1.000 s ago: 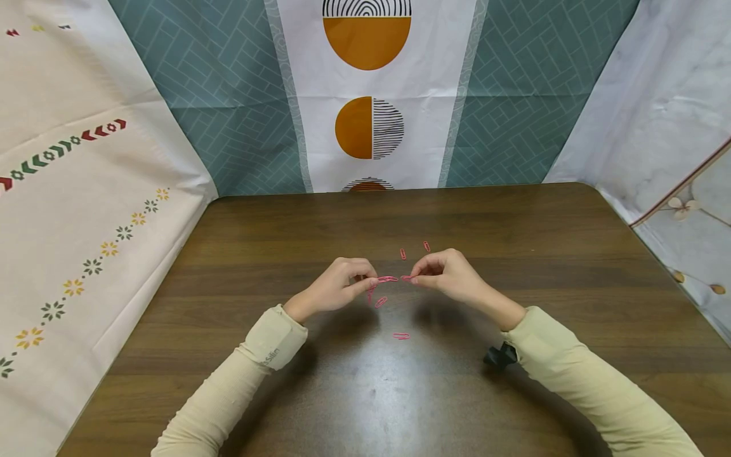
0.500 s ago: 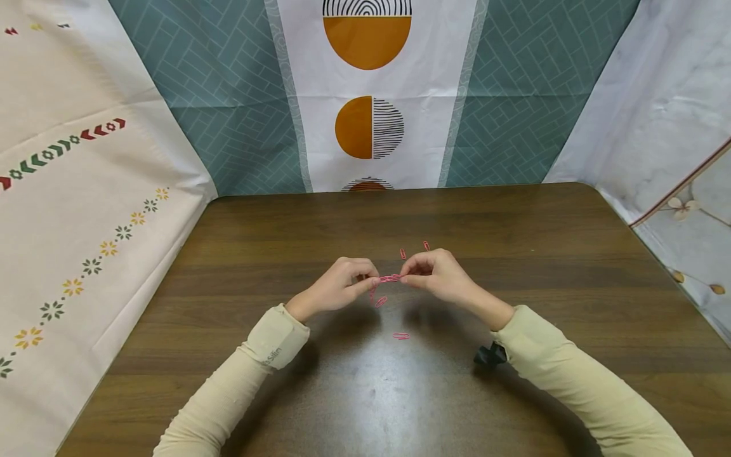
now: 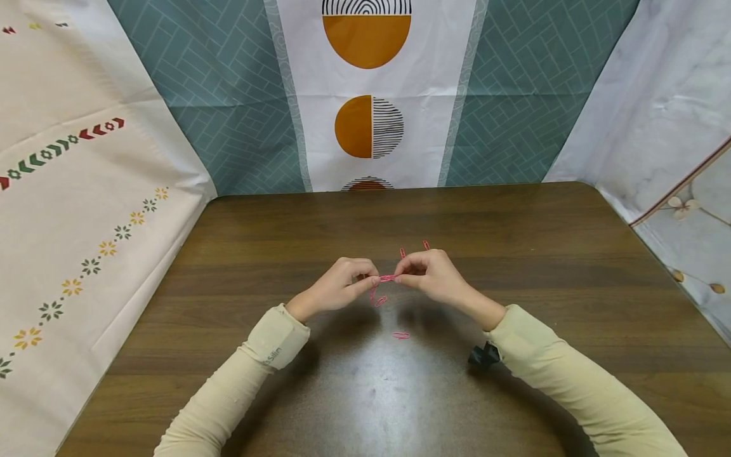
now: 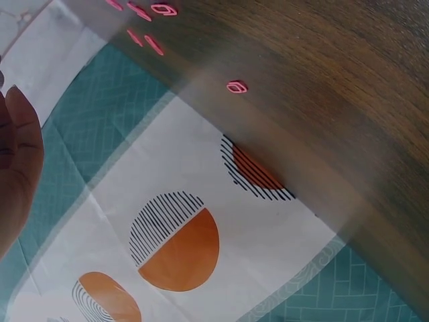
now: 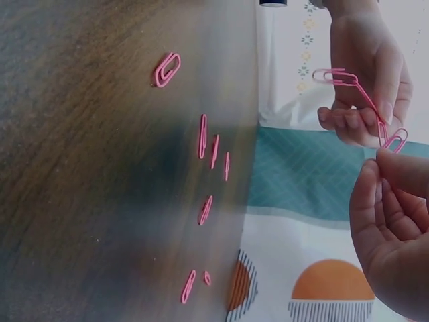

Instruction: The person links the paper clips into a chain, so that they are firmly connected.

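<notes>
Brown wooden table [image 3: 514, 222] before green-and-white cloth [image 3: 228, 95], left hand [image 3: 334, 285] with fingers pinching a pink paper-clip chain [image 5: 366, 98] over the table, right hand [image 3: 440, 278] with fingers pinching another clip [image 5: 401, 138] beside it, loose clips [image 5: 203, 137] scattered below.
</notes>
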Action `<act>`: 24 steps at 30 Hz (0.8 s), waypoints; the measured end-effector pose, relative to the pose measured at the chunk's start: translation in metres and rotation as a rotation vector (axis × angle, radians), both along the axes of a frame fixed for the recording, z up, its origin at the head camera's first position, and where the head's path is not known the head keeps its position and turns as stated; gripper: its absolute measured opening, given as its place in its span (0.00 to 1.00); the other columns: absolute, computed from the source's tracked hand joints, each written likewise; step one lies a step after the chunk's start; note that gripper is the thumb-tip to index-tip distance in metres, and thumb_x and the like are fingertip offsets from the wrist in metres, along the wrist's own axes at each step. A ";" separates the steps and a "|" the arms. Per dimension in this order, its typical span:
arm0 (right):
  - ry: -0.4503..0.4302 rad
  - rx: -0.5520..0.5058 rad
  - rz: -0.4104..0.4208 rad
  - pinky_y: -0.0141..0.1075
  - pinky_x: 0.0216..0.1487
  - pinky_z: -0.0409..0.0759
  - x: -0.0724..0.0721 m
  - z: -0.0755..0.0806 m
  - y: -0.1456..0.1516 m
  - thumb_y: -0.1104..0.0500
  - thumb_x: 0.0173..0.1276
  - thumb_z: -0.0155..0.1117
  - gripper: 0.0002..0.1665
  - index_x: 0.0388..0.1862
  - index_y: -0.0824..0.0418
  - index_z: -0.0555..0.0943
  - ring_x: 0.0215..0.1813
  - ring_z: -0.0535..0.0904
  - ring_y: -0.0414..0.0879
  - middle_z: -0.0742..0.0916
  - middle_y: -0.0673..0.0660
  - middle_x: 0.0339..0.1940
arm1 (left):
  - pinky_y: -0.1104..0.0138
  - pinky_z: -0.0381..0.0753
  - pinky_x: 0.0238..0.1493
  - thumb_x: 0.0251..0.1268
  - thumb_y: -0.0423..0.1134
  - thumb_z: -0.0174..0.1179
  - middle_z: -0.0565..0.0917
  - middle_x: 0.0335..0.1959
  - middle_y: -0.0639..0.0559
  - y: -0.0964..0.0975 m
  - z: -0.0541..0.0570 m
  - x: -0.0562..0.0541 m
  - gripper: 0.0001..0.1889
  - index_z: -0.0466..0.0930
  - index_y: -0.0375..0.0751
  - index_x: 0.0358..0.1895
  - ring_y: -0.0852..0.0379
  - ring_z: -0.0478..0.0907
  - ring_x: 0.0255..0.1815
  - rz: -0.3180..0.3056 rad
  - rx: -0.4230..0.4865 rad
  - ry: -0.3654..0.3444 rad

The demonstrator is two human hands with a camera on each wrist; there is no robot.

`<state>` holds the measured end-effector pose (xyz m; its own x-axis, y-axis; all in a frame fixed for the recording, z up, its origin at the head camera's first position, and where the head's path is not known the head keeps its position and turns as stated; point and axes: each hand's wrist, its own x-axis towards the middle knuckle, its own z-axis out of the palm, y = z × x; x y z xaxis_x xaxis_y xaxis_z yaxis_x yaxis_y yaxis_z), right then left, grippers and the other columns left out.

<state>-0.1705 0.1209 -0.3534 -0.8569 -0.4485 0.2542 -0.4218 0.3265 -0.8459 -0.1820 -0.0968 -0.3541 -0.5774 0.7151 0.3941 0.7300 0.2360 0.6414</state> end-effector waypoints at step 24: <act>0.044 0.043 -0.041 0.31 0.28 0.73 0.011 0.010 -0.004 0.72 0.54 0.65 0.03 0.24 0.69 0.80 0.25 0.74 0.42 0.83 0.56 0.23 | 0.71 0.66 0.23 0.62 0.27 0.53 0.75 0.20 0.54 -0.001 0.000 0.000 0.10 0.76 0.42 0.24 0.64 0.65 0.21 -0.028 0.018 -0.050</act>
